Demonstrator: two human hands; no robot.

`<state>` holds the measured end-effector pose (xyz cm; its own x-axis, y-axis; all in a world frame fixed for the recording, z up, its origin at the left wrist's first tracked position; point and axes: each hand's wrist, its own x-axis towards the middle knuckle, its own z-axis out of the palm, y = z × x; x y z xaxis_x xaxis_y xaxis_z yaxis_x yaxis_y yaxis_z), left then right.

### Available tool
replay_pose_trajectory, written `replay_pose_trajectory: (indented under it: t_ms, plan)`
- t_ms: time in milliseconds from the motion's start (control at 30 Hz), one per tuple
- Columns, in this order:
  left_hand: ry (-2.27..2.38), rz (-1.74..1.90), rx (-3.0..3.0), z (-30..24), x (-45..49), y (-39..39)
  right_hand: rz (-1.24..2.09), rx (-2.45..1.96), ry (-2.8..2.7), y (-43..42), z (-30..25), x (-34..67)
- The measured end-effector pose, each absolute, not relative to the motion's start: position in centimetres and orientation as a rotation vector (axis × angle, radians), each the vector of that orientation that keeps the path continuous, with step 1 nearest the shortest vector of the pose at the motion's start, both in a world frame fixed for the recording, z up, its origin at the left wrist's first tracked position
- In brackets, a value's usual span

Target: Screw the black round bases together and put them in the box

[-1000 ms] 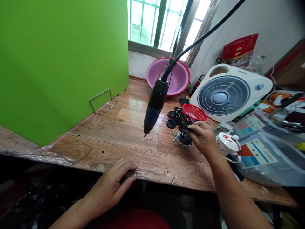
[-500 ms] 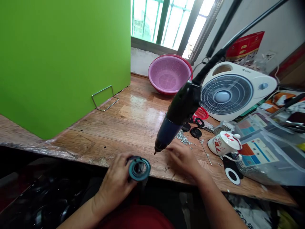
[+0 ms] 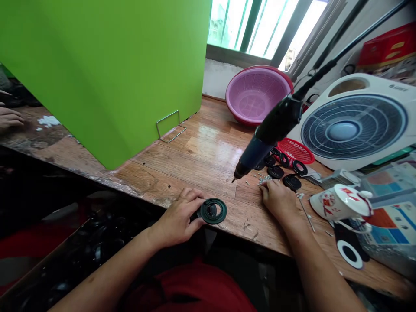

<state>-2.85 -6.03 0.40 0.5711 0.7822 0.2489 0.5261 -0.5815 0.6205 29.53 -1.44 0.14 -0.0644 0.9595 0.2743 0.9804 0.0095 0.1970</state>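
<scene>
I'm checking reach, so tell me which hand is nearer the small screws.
Right. The right hand is at the near edge of the small screws; the left hand is well off to their left, by the front edge of the table, holding a round dark part.

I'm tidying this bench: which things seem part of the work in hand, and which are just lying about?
Probably in use:
round dark part, in left hand
small metal pieces, at right hand
hanging screwdriver

Probably just lying about:
pink basin
white fan
lidded cup
</scene>
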Motion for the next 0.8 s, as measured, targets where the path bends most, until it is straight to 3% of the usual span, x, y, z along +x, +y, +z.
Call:
replay_pose_trajectory:
  t_ms: [200,467,800]
  plan:
    - [0.955,0.773,2.234,0.9,-1.6,-5.8,-0.478,-2.069,-2.243,-1.8,0.8,29.5]
    - [0.966,0.854,2.134,0.2,0.2,-6.1,0.407,-1.427,-2.172,-5.9,0.0,22.7]
    - [1.055,0.864,2.129,0.2,0.6,-6.5,0.722,-1.238,-1.998,-6.7,-1.3,20.4]
